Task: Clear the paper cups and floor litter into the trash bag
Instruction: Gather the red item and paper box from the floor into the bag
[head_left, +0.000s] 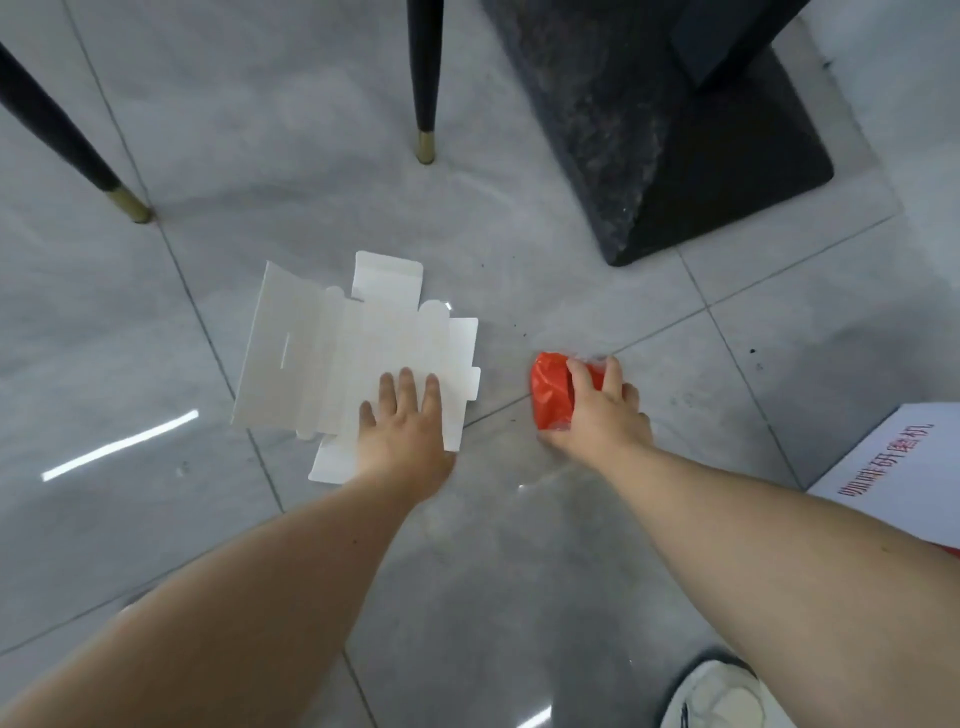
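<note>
We are crouching over tiled floor: left hand pressing flat, fingers spread, on unfolded white carton (light, stiff, best pinched by edge); right hand clenching crumpled red wrapper, soft, crushable.

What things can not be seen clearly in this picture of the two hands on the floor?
- Trash bag and paper cups: none in the head view.
- Red wrapper: the right hand covers part; no print readable.
- Flat white box: the near corner lies under the left hand.
- Carton: cut by the right edge.
- Shoe: cut by the bottom edge.
- Dark specks on the tiles: too small to name.
</note>
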